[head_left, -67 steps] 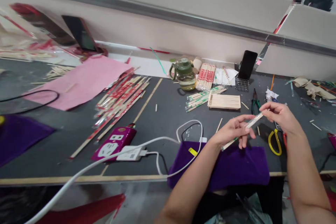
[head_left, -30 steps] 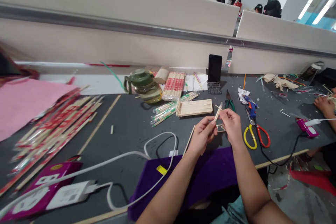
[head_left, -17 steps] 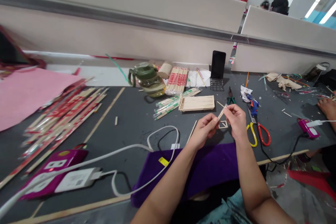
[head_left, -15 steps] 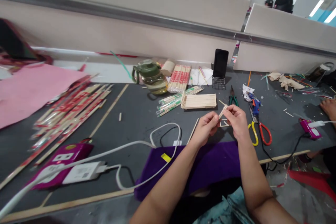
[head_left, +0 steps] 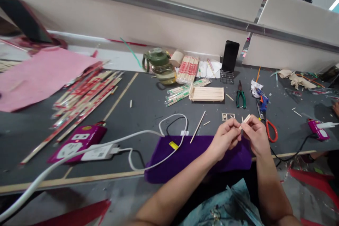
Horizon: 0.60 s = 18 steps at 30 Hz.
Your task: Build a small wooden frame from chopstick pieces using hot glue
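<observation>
Between both hands is a pale pair of wooden chopsticks (head_left: 246,119); mostly its upper end shows, slanting up to the right. My left hand (head_left: 227,136) is closed around the lower part, which its fingers hide. Thumb and fingers of my right hand (head_left: 256,135) pinch the sticks higher up. I cannot make out any wrapper on them. Just beyond my left hand lies a small rectangular stick frame (head_left: 228,117). Behind it stands a slatted model made of sticks (head_left: 207,94). Below the hands, a purple cloth (head_left: 180,160) lies along the table edge.
Green-handled pliers (head_left: 241,97), red-handled scissors (head_left: 271,131) and a blue glue gun (head_left: 263,101) lie to the right. Wrapped chopsticks (head_left: 87,97) spread out at left. A teapot (head_left: 159,66) and a phone (head_left: 230,55) stand behind. A white cable (head_left: 113,136) crosses the front.
The pair earlier showed clear wrapping with green print; now bare wood shows. Both hands have come close together and lower over the cloth. The small frame is now uncovered. The view has shifted.
</observation>
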Each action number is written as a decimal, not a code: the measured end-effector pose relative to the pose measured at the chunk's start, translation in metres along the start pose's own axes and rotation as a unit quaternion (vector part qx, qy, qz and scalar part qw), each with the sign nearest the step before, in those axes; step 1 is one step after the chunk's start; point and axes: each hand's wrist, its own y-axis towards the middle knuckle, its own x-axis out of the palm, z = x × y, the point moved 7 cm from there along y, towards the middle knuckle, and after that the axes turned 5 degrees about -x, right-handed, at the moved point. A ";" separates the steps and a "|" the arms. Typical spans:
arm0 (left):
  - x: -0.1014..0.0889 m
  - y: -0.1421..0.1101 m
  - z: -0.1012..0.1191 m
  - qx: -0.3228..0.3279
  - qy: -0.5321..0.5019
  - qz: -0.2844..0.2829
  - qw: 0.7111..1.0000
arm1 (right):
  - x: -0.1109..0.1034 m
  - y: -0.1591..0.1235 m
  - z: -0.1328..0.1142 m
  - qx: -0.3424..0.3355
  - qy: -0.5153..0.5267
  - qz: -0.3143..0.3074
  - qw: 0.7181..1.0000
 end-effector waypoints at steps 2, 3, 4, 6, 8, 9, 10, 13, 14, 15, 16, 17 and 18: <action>0.002 -0.013 -0.008 -0.004 -0.014 0.014 1.000 | 0.003 -0.013 0.000 0.016 0.022 -0.009 1.000; 0.001 -0.019 -0.010 0.003 -0.009 0.027 1.000 | 0.002 -0.018 0.000 0.016 0.031 -0.002 0.999; 0.000 -0.024 -0.012 0.010 -0.001 0.041 0.999 | 0.001 -0.023 -0.001 0.011 0.037 0.007 0.999; -0.002 -0.034 -0.017 0.017 0.013 0.062 0.998 | 0.000 -0.030 -0.003 0.003 0.035 0.018 0.999; -0.002 -0.042 -0.020 0.012 0.015 0.064 0.998 | 0.000 -0.035 -0.003 0.005 0.021 0.012 1.000; -0.001 -0.044 -0.022 0.008 0.012 0.060 0.998 | 0.000 -0.037 -0.003 0.007 0.011 0.012 1.000; 0.001 -0.047 -0.023 0.004 0.009 0.055 0.998 | -0.001 -0.039 -0.003 0.008 0.001 0.010 1.000; 0.001 -0.053 -0.025 -0.002 0.018 0.052 0.998 | -0.002 -0.044 -0.005 -0.010 -0.041 0.009 0.999; 0.001 -0.054 -0.026 -0.002 0.029 0.053 0.998 | -0.002 -0.045 -0.007 -0.021 -0.053 0.007 0.998; 0.001 -0.055 -0.026 -0.003 0.043 0.053 0.998 | -0.002 -0.047 -0.008 -0.032 -0.060 0.005 0.998; 0.000 -0.056 -0.027 -0.003 0.058 0.051 0.997 | -0.001 -0.048 -0.009 -0.039 -0.063 0.005 0.997; -0.001 -0.057 -0.028 -0.004 0.073 0.048 0.996 | -0.001 -0.049 -0.009 -0.042 -0.063 0.006 0.997; -0.002 -0.059 -0.029 -0.006 0.089 0.046 0.995 | -0.001 -0.050 -0.009 -0.040 -0.061 0.009 0.997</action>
